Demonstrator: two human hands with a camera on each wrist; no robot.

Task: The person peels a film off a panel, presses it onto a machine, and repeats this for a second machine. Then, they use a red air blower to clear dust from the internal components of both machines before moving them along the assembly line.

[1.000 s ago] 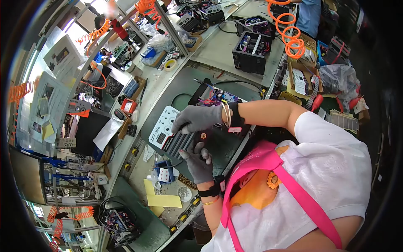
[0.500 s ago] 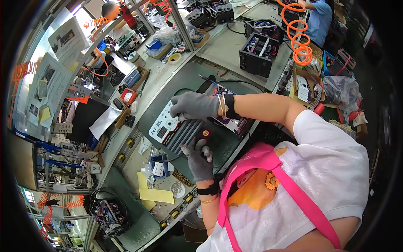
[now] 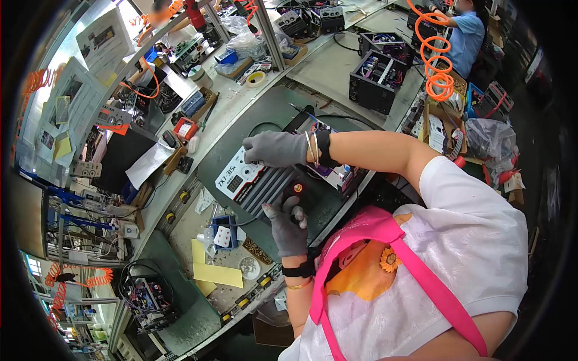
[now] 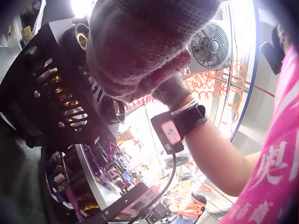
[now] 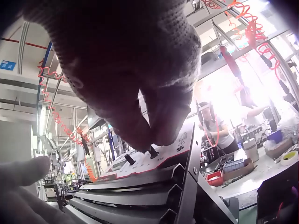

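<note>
The grey-gloved right hand (image 3: 276,149) has shifted across the white-fronted black metal unit (image 3: 260,191) beneath it, pinching a small black knob (image 5: 153,151), likely the next control, the grey-gloved left hand (image 3: 288,231) relaxed alongside.

The right hand (image 3: 277,149) and left hand (image 3: 288,234) wear 2 grey gloves (image 3: 292,153). The person (image 3: 415,259) has a white short-sleeved shirt (image 3: 469,204), a pink apron (image 3: 379,222) with white writing (image 4: 270,163), 2 black wrist straps (image 3: 324,150), thin bracelets (image 3: 310,147) and a black box (image 4: 163,133) with a wire (image 4: 174,164)
</note>
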